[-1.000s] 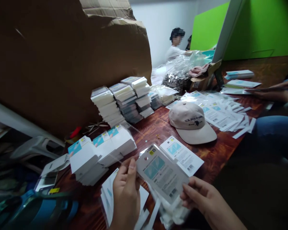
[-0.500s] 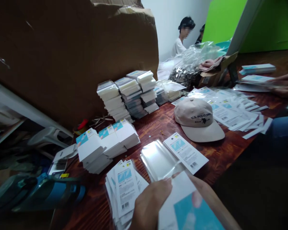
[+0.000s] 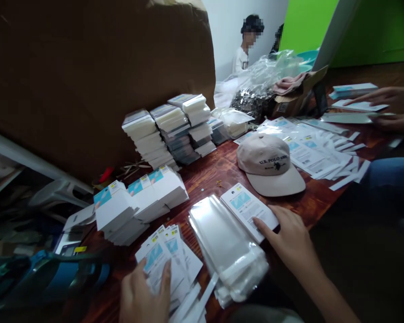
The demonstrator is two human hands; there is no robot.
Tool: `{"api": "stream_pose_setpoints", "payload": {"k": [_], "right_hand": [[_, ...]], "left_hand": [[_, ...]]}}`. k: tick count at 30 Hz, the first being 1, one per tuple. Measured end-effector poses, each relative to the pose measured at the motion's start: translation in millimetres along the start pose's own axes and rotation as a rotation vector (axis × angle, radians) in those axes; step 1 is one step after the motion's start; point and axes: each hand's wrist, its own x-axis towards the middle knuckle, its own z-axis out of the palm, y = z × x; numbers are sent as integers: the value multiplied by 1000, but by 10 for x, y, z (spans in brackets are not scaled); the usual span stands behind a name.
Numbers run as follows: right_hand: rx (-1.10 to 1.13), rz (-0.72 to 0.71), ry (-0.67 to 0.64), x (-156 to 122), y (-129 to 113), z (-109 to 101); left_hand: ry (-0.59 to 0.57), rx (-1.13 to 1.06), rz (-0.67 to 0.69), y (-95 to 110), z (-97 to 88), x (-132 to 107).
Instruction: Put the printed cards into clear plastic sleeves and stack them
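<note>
While the left hand (image 3: 144, 291) rests over the fanned cards (image 3: 179, 264), thumb and index spread apart, the right hand (image 3: 291, 231) angles in, thumb on the printed card pile (image 3: 241, 204); whether it grips, I cannot tell. Clear sleeves (image 3: 222, 233) lie between both hands. Bare tabletop (image 3: 210, 177) separates the cap (image 3: 264, 161) from the white stacks (image 3: 116, 213); the table's edge runs close by the right hand.

Left hand (image 3: 146, 291) down low, thumb (image 3: 166, 279) parted from fingers (image 3: 139, 268); right hand (image 3: 291, 229) further out, forearm (image 3: 326, 287) angling up from lower right!
</note>
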Motion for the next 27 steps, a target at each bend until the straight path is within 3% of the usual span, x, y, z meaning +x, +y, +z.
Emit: {"api": "stream_pose_setpoints", "payload": {"k": [4,6,8,12,16,21,27], "right_hand": [[86,-28,169,-66,-179,-109],[155,2,233,-91,-243,-170],[228,121,241,-119,-266,-218],[364,412,142,-157,-248,-285],[618,591,55,-148,-260,-422],[1014,678,-182,-148,-250,-618],[1048,697,-397,-235,-145,-685]], "left_hand": [[-176,-33,298,639,183,-126],[-193,-27,307,871,278,-122],[-192,-40,291,969,345,-93],[-177,-120,260,913,368,-64],[-132,-234,190,841,314,-114],[-61,-363,175,814,299,-181],[122,-525,313,808,340,-225]]}}
